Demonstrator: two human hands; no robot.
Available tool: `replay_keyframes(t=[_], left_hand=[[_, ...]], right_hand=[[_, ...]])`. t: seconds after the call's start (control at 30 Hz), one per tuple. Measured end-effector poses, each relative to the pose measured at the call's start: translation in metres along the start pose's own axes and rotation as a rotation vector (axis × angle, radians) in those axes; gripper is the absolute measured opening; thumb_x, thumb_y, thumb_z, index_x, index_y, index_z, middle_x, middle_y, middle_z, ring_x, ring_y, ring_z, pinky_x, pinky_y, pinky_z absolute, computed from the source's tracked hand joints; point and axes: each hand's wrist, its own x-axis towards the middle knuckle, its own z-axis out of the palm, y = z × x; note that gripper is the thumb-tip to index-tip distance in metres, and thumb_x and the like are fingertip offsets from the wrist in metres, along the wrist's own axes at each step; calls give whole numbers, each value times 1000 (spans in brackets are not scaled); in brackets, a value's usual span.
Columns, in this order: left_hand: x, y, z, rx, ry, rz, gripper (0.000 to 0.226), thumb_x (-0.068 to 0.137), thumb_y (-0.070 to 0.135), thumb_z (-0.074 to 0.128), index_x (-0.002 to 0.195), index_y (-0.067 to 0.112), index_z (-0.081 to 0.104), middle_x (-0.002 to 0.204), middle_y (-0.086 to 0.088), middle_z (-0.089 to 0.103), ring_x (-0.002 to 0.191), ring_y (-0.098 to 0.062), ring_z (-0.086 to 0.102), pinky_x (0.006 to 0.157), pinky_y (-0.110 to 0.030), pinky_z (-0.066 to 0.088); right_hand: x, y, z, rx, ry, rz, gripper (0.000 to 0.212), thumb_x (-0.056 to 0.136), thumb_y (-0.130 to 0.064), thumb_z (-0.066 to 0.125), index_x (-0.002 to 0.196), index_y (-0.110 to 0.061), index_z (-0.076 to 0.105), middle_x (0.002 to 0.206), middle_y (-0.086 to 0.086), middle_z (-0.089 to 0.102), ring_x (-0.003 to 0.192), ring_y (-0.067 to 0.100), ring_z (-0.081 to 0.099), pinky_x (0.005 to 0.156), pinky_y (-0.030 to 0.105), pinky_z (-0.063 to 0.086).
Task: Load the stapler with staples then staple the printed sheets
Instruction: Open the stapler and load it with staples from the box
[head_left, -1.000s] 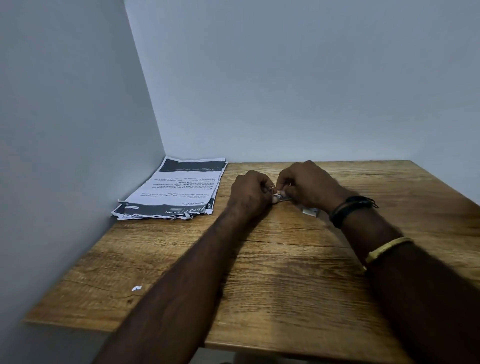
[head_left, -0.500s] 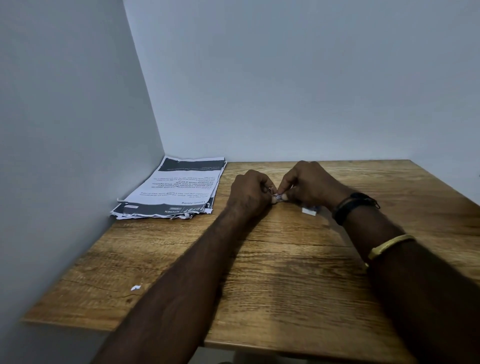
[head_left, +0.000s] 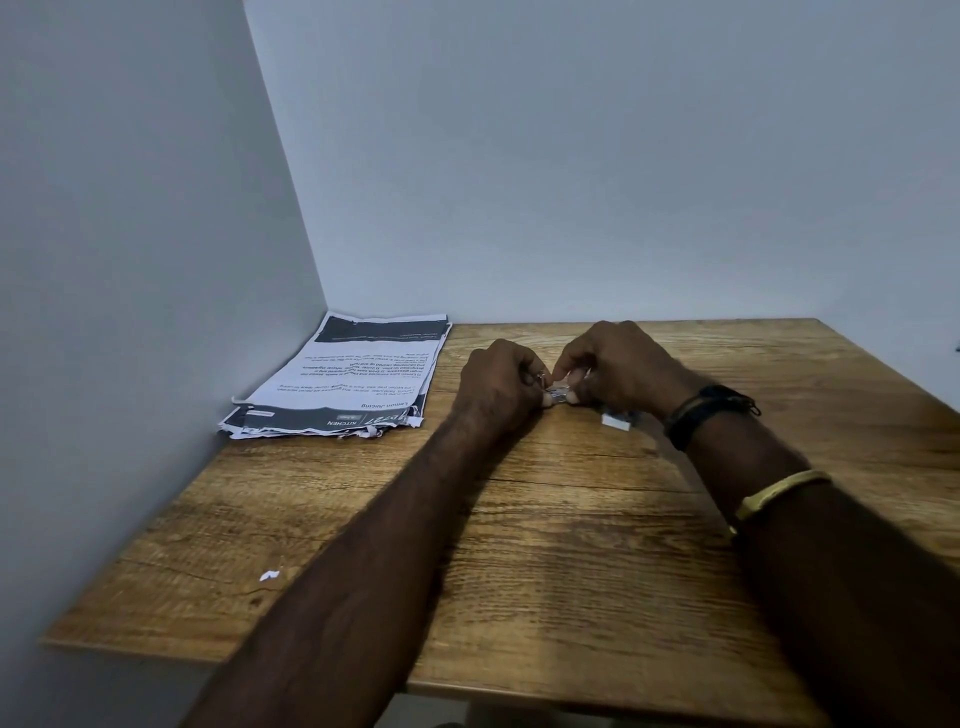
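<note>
My left hand (head_left: 501, 389) and my right hand (head_left: 621, 371) meet near the back middle of the wooden table (head_left: 545, 545). Between their fingertips they pinch a small silvery metal piece (head_left: 560, 393), most likely a strip of staples or part of the stapler; the fingers hide most of it. A small white box (head_left: 618, 420) lies on the table just under my right wrist. The stack of printed sheets (head_left: 353, 376), with dark bands at top and bottom, lies in the back left corner against the wall.
Grey walls close the table at the left and the back. A tiny white paper scrap (head_left: 270, 574) lies near the front left edge. Bands sit on my right wrist and forearm.
My right hand's fingers shifted slightly on the small metal piece. Both hands stay together at the same spot.
</note>
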Motion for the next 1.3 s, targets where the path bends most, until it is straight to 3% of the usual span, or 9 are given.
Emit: replay_keyframes(t=[0.13, 0.4, 0.57, 0.7, 0.83, 0.93, 1.0, 1.1, 1.3], left_hand=[[0, 0, 0, -9, -3, -7, 19, 70, 17, 90, 84, 20, 78, 77, 6, 72, 82, -12, 68, 73, -23, 48], [-1, -2, 0, -92, -4, -23, 33, 67, 11, 91, 80, 25, 63, 68, 11, 67, 70, -4, 65, 65, -21, 45], [-1, -2, 0, -77, -14, -20, 30, 66, 12, 91, 80, 23, 66, 68, 10, 68, 69, -3, 64, 64, -20, 41], [-1, -2, 1, -58, -11, -13, 27, 67, 16, 92, 82, 22, 70, 71, 9, 68, 70, -5, 63, 65, -20, 41], [1, -5, -1, -81, 7, 16, 24, 71, 22, 90, 89, 20, 75, 79, 3, 75, 75, -9, 68, 67, -24, 49], [-1, -5, 1, -178, 32, 52, 15, 77, 15, 85, 90, 16, 77, 79, -1, 76, 71, -10, 69, 67, -23, 53], [-3, -3, 5, -191, 37, 87, 15, 80, 13, 81, 95, 14, 80, 86, -4, 78, 79, -13, 72, 74, -29, 59], [-4, 2, 10, -109, 2, 140, 18, 85, 15, 76, 103, 17, 81, 97, -3, 80, 92, -16, 73, 88, -32, 57], [-5, 10, 17, 150, -10, 204, 25, 88, 18, 68, 106, 30, 80, 97, -4, 80, 94, -25, 70, 77, -28, 49]], right_hand=[[-1, 2, 1, -17, -18, -22, 27, 77, -7, 84, 88, -31, 77, 88, -7, 76, 86, 13, 71, 81, 37, 60], [-3, -3, 3, -118, -44, -64, 25, 78, -16, 84, 95, -33, 81, 96, -3, 77, 92, 17, 69, 82, 39, 59], [-5, 5, -4, -111, -6, 39, 20, 78, -11, 82, 84, -31, 80, 90, -5, 77, 62, 8, 64, 74, 41, 63], [-6, 8, -4, -88, -1, 26, 23, 80, -6, 80, 86, -28, 82, 86, -3, 78, 64, 11, 69, 71, 41, 64], [-5, 11, -2, -82, 12, 8, 26, 80, -4, 76, 84, -30, 76, 89, -5, 75, 76, 13, 70, 75, 40, 61], [-4, 13, -2, -67, 23, 8, 25, 78, -4, 79, 83, -29, 78, 85, -3, 77, 74, 11, 69, 74, 32, 59], [-4, 12, -3, -61, 22, 6, 21, 76, -7, 84, 84, -26, 81, 81, -3, 77, 72, 7, 66, 73, 28, 56], [-5, 10, -4, -68, 24, 2, 20, 76, -8, 84, 83, -26, 82, 80, -5, 77, 73, 9, 66, 74, 30, 57], [-8, 7, -5, -66, 27, -6, 18, 79, -8, 81, 81, -26, 82, 84, -2, 78, 82, 18, 71, 80, 39, 60]])
